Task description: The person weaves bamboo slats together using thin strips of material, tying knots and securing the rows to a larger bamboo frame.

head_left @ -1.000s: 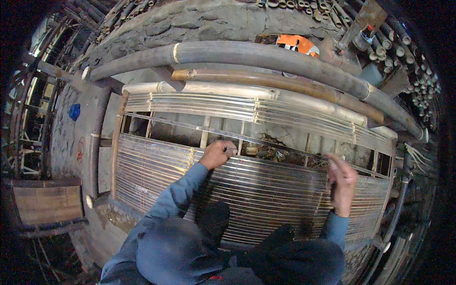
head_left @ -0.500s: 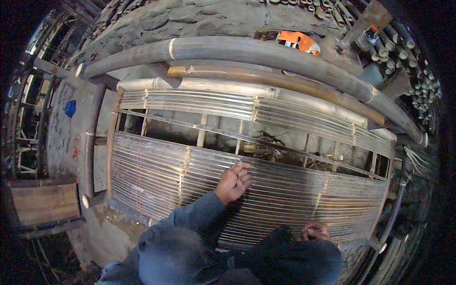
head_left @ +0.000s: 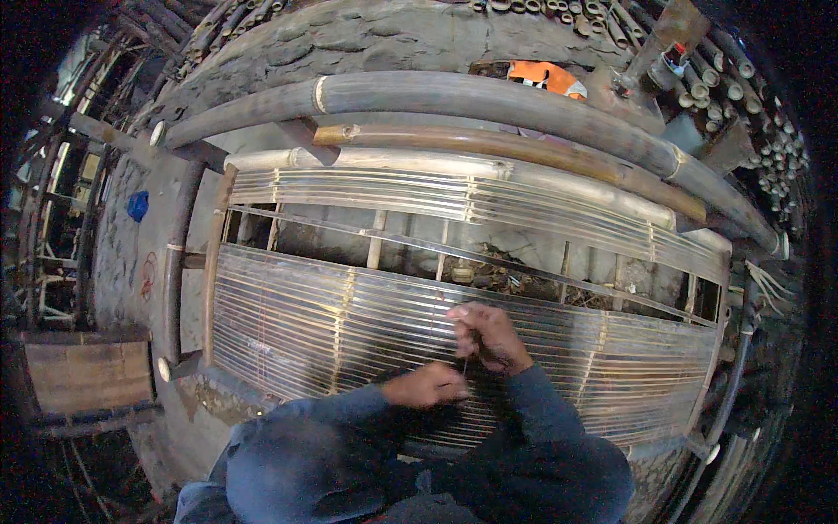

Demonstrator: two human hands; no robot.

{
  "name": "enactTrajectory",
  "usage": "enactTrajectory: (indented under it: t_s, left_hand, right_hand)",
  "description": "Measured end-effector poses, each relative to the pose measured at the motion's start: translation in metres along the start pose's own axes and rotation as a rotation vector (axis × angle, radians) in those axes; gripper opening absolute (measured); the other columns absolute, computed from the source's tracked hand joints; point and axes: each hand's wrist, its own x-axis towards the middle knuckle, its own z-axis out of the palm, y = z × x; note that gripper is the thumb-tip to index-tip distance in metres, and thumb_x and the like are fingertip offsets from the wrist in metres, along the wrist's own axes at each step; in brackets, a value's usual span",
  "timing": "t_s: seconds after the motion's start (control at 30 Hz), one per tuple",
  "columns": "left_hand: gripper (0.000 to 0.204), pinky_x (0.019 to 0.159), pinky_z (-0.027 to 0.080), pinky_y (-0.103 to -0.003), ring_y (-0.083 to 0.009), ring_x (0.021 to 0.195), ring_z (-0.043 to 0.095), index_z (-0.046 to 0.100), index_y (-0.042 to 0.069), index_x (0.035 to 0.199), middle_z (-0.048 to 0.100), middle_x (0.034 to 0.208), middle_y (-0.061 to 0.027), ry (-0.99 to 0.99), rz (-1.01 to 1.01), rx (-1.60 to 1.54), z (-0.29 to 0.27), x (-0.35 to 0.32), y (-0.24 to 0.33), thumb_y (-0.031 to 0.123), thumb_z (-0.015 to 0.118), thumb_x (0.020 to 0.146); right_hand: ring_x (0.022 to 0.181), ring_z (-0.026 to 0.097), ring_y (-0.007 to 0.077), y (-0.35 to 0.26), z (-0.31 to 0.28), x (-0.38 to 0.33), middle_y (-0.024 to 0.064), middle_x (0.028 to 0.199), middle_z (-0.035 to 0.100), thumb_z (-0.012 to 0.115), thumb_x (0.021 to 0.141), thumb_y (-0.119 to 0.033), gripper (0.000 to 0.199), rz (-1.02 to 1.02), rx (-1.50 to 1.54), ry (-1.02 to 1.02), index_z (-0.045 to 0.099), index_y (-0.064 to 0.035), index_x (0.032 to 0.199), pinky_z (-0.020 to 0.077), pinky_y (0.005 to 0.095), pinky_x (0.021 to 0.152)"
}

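A wide bamboo frame (head_left: 218, 262) lies before me, covered by rows of thin split-bamboo slats (head_left: 297, 323). Both my hands meet over the lower slat panel near its middle. My right hand (head_left: 487, 336) is curled, fingers pinched downward. My left hand (head_left: 426, 384) sits just below and left of it, fingers closed toward the same spot. A thin dark strand (head_left: 468, 365) seems to run between them; it is too small to identify. Blue sleeves cover both forearms.
An open gap (head_left: 524, 271) with upright struts separates the lower slats from an upper slat band (head_left: 454, 196). Thick bamboo poles (head_left: 489, 92) lie beyond. An orange object (head_left: 541, 77) sits at the back, a wooden box (head_left: 83, 375) at left, bundled bamboo ends (head_left: 724, 83) at upper right.
My left hand came down from the lower panel's top edge toward the middle. My right hand left the far right side, dropped low, then came in to meet the left hand.
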Motion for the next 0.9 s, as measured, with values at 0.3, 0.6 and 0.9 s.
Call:
enactTrajectory:
  t_s: [0.3,0.6,0.9]
  left_hand:
    - [0.034,0.062,0.046,-0.03,-0.0104,0.064,0.052,0.066,0.006,0.094,0.059,0.077,0.0,0.911,-0.916,-0.46,-0.123,-0.421,-0.046,0.039,0.064,0.094]
    - [0.025,0.089,0.051,-0.051,-0.0364,0.099,0.064,0.066,0.009,0.097,0.066,0.099,-0.0154,0.533,-1.238,1.022,-0.184,-0.26,0.015,0.009,0.064,0.072]
    - [0.028,0.089,0.052,-0.045,-0.0371,0.099,0.066,0.07,0.012,0.113,0.069,0.108,-0.0162,0.643,-0.31,0.58,-0.178,0.028,-0.016,0.01,0.06,0.088]
  right_hand:
    - [0.077,0.059,0.0103,-0.009,-0.087,-0.073,0.0002,0.076,0.063,0.068,0.092,-0.021,0.02,-0.317,-0.699,0.277,0.069,-0.0021,0.088,0.0485,0.0261,0.081]
    - [0.076,0.057,0.019,-0.07,-0.051,-0.133,0.0089,0.082,0.059,0.066,0.093,-0.019,0.02,-0.865,0.307,-0.017,0.059,-0.0054,0.08,0.0493,0.0364,0.081]
    - [0.071,0.066,0.0237,-0.078,0.005,0.009,0.0122,0.073,0.065,0.06,0.093,-0.016,0.023,-0.412,-0.863,0.05,0.067,-0.0024,0.111,0.0506,0.0373,0.063]
